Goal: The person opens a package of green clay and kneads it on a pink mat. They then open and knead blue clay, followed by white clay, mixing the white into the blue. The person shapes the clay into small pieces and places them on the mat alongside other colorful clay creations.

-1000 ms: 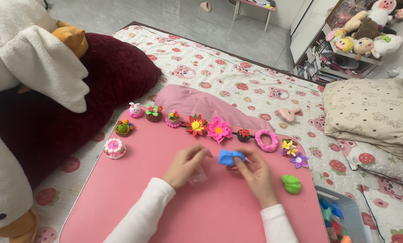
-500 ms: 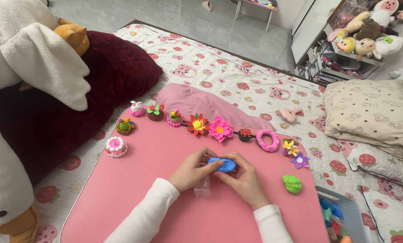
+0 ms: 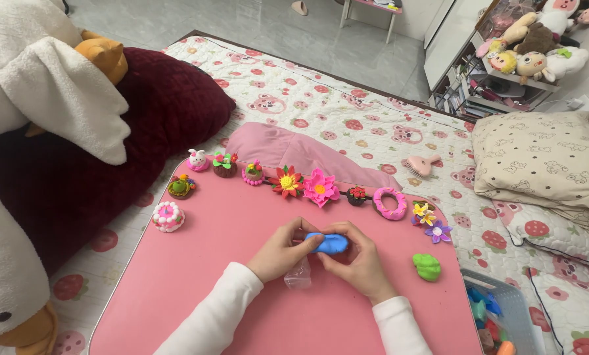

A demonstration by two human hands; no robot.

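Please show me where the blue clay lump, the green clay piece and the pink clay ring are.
blue clay lump (image 3: pixel 328 243): head view, the middle of the lump.
green clay piece (image 3: pixel 427 267): head view, its top surface.
pink clay ring (image 3: pixel 381 206): head view, the left band of the ring.

The clay lump (image 3: pixel 328 243) is blue, the table (image 3: pixel 209 263) pink, the clay blob (image 3: pixel 427 267) green, the sleeves (image 3: pixel 215 315) white, the pillow (image 3: pixel 110 131) maroon.

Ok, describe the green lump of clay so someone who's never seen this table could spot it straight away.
Start at the pink table and go to its right side, past both hands. The green lump of clay lies alone there, nearer the person than the purple flower. Unlike the row of finished figures, it is a plain, one-coloured blob.
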